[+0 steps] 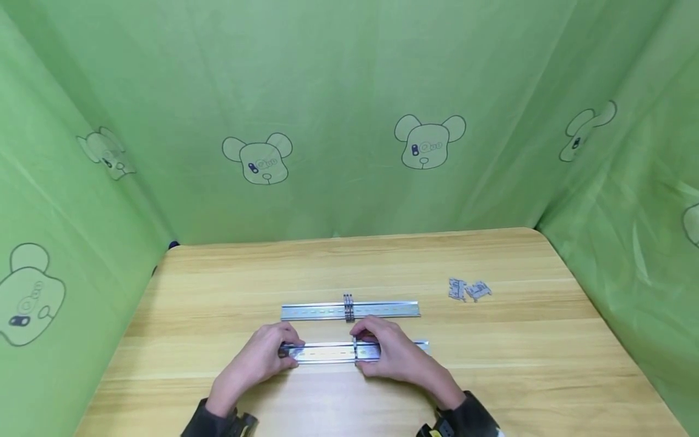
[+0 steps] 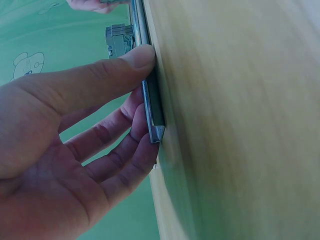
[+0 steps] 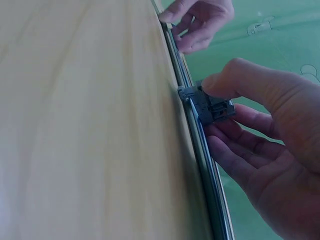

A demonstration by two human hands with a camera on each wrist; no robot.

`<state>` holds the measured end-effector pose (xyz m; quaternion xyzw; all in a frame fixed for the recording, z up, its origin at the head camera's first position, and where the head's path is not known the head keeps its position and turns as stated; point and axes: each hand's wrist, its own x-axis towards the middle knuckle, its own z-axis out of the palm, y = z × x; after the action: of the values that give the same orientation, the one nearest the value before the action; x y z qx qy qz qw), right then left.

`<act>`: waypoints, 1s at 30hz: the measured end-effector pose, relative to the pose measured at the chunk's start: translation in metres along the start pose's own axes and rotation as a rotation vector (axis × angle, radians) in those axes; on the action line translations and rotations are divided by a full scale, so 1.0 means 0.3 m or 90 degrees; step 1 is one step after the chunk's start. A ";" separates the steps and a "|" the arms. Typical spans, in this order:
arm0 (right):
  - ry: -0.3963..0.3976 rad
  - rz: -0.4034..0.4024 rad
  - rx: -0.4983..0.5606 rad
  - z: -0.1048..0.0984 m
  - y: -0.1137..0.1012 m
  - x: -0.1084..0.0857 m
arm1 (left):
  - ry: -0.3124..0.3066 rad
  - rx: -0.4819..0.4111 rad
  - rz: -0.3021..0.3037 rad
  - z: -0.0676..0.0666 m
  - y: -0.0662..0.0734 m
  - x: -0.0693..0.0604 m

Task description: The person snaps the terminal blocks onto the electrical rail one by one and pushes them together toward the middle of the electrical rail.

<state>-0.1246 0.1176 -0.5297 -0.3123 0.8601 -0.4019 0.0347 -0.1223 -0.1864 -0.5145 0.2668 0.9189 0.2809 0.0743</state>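
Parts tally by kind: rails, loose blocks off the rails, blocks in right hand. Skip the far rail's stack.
Rails: 2
Loose blocks: 2
Blocks in right hand: 1
Total: 5

The far rail [image 1: 324, 312] lies behind the near rail [image 1: 330, 353], left of two modules [image 1: 457, 289].

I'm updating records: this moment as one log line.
left hand: grips near rail | right hand: holds grey module at near rail | far rail: bears modules
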 end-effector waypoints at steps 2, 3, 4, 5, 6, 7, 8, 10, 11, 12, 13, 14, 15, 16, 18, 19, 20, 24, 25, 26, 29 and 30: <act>0.000 -0.004 -0.004 0.010 -0.007 0.007 | 0.002 0.001 -0.003 0.000 0.000 0.000; 0.000 -0.006 -0.004 0.013 -0.011 0.011 | 0.003 0.001 -0.003 0.000 0.000 0.000; -0.002 -0.008 -0.003 0.016 -0.015 0.014 | 0.004 0.001 -0.001 0.001 0.000 0.000; -0.003 -0.009 -0.003 0.019 -0.018 0.017 | 0.006 0.002 0.000 0.001 0.000 0.001; -0.004 -0.010 -0.002 0.021 -0.021 0.019 | 0.007 0.003 0.002 0.001 0.000 0.001; -0.004 -0.011 -0.002 0.023 -0.024 0.021 | 0.008 0.003 0.004 0.002 0.000 0.001; -0.005 -0.010 -0.001 0.024 -0.026 0.022 | 0.009 0.004 0.006 0.002 -0.001 0.001; -0.006 -0.006 -0.001 0.024 -0.030 0.022 | 0.010 0.005 0.008 0.002 -0.001 0.001; -0.007 -0.004 0.000 0.024 -0.032 0.022 | 0.010 0.006 0.009 0.003 -0.001 0.001; -0.007 -0.002 -0.001 0.024 -0.034 0.022 | 0.009 0.006 0.009 0.003 -0.002 0.000; -0.008 -0.001 -0.001 0.024 -0.035 0.021 | 0.008 0.006 0.008 0.003 -0.003 0.000; -0.009 0.002 -0.001 0.023 -0.037 0.021 | 0.007 0.006 0.008 0.003 -0.003 0.000; -0.011 0.003 -0.001 0.022 -0.038 0.022 | 0.006 0.005 0.006 0.003 -0.004 -0.001; -0.012 0.005 -0.002 0.022 -0.038 0.022 | 0.005 0.004 0.005 0.002 -0.004 -0.001; -0.017 0.008 -0.003 0.020 -0.039 0.023 | 0.003 0.002 0.001 0.002 -0.005 -0.002; -0.020 0.011 -0.002 0.019 -0.040 0.024 | 0.003 0.002 0.000 0.001 -0.006 -0.002; -0.024 0.013 -0.002 0.018 -0.040 0.024 | 0.003 0.001 -0.002 0.001 -0.006 -0.003; -0.040 0.015 0.011 -0.002 -0.040 0.022 | 0.004 -0.001 -0.008 0.001 -0.006 -0.005; -0.040 0.015 0.019 -0.012 -0.039 0.020 | 0.004 -0.003 -0.008 0.001 -0.005 -0.005; -0.035 0.015 0.021 -0.024 -0.037 0.018 | 0.006 -0.004 -0.007 0.000 -0.005 -0.005; 0.001 0.024 0.034 -0.081 -0.021 0.012 | 0.008 -0.002 -0.002 0.001 -0.005 -0.003; 0.019 0.029 0.033 -0.104 -0.012 0.010 | 0.007 -0.002 0.000 0.001 -0.005 -0.003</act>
<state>-0.1348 0.1352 -0.5057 -0.2856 0.8566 -0.4279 0.0391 -0.1221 -0.1876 -0.5157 0.2653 0.9189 0.2835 0.0696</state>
